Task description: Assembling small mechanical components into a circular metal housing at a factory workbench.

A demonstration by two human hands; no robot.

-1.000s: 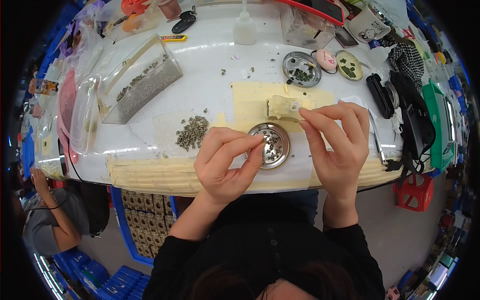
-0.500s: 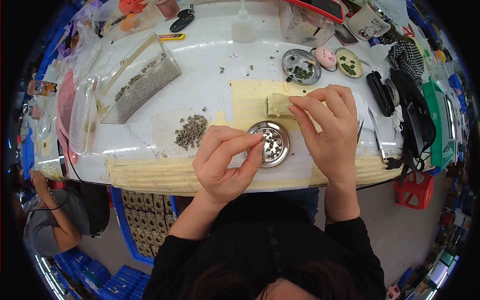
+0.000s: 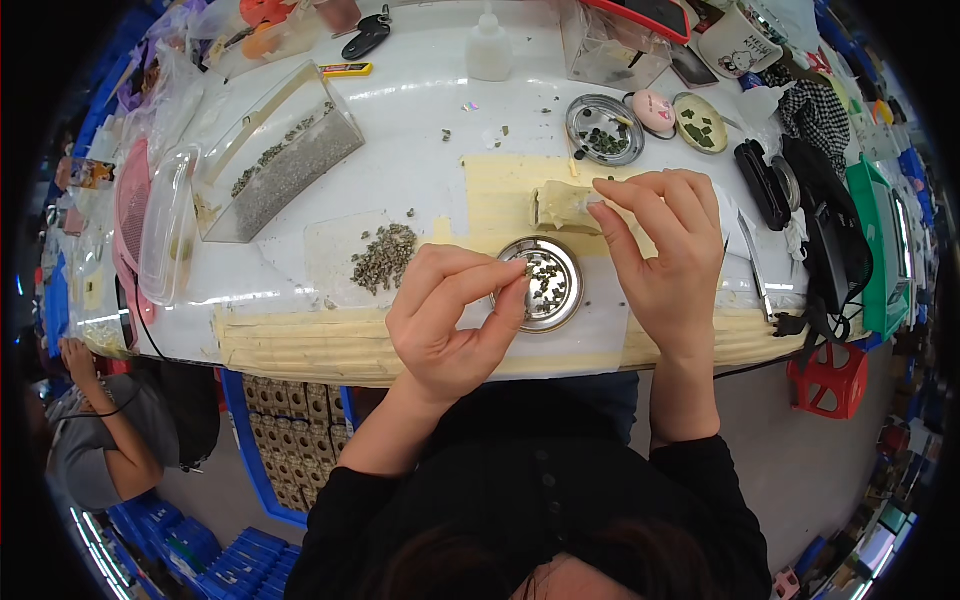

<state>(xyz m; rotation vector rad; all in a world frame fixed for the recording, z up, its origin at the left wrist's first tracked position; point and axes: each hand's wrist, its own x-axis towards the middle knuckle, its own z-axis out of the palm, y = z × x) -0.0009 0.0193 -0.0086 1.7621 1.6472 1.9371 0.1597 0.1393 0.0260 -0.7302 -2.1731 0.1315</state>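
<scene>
My left hand (image 3: 450,315) is closed in a pinch over the left rim of a round, shiny metal dish (image 3: 568,312). Whatever sits between its thumb and forefinger is too small to make out. Small dark green and grey pieces (image 3: 548,290) lie scattered in the dish. Behind it, on yellow tape, rests a cream-coloured block (image 3: 565,207) with a rough, wrapped-looking surface. At the block's right end is my right hand (image 3: 665,250), thumb and forefinger slightly apart, with nothing visible between them. A heap of small grey-green pieces (image 3: 383,257) lies left of my left hand.
A clear box (image 3: 290,165) of grey granules stands at left. Farther right are a glass dish (image 3: 604,130) and a round lid (image 3: 700,124) with green pieces. Tweezers (image 3: 755,265) lie at right; a white bottle (image 3: 488,48) stands at the back. Another person's arm (image 3: 110,425) shows at lower left.
My right hand has shifted slightly right along the block, and its thumb and forefinger have parted a little. My left hand stays pinched over the metal dish.
</scene>
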